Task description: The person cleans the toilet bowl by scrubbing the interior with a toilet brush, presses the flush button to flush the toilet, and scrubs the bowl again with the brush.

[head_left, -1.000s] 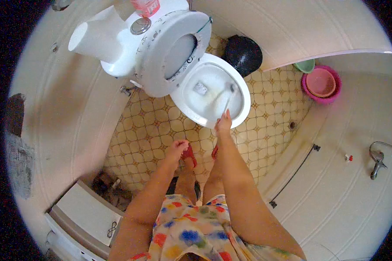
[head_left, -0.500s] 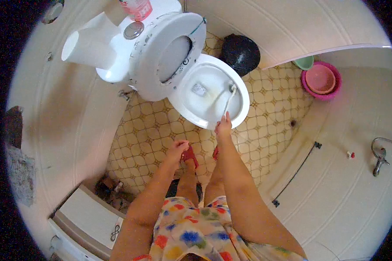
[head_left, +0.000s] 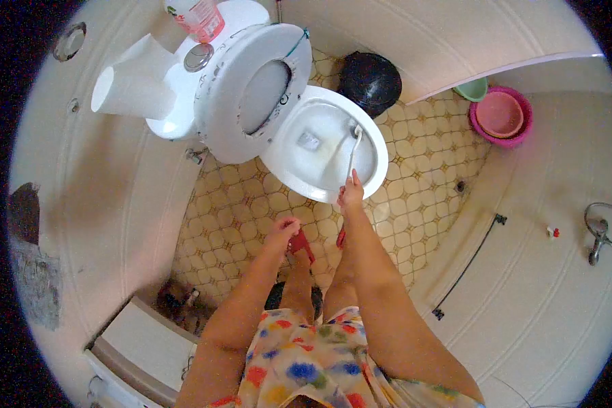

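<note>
My right hand (head_left: 350,193) is closed on the handle of a white toilet brush (head_left: 353,152), at the front rim of the toilet bowl (head_left: 381,170). The brush head rests against the inner wall of the bowl, on its right side. Over the floor, left of the bowl's front, my left hand (head_left: 285,230) hangs with its fingers curled together; whether anything is in them is too small to tell. Behind the bowl the seat and lid (head_left: 265,95) stand raised against the cistern.
A paper roll (head_left: 132,90) and a pink-labelled container (head_left: 200,20) stand on the cistern. A black bin (head_left: 370,83) is right of the toilet. Pink basins (head_left: 500,115) and a green one (head_left: 472,89) lie farther right. A white cabinet (head_left: 146,347) is at lower left.
The brush head has shifted slightly along the bowl's inner wall, while my right hand keeps its hold on the handle. The view has turned a little; my left hand stays curled.
</note>
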Tool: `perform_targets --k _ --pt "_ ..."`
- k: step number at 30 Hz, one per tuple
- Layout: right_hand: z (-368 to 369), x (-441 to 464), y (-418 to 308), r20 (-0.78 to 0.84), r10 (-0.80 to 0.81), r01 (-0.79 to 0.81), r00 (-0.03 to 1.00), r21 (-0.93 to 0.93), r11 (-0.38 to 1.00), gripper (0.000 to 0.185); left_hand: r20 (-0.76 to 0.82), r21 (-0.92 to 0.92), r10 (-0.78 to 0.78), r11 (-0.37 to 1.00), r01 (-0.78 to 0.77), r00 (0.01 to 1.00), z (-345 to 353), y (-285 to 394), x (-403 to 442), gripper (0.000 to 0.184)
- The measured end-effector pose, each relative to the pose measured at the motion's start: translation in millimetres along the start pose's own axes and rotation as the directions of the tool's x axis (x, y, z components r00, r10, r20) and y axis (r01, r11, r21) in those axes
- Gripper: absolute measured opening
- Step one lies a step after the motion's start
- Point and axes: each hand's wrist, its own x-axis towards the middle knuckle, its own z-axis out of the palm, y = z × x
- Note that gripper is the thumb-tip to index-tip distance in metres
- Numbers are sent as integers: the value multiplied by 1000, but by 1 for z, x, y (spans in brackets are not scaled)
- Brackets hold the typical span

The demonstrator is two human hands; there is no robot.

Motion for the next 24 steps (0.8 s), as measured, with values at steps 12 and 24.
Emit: perform_targets --k 12,24 --pt "-7 -8 -15 -20 45 -45 999 -18 999 40 24 55 18 998 -19 1000 12 13 -8 18" --pt "17 -28 -21 -148 104 -101 984 25 995 39 -2 -21 -13 1000 13 1000 19 20 -9 14"
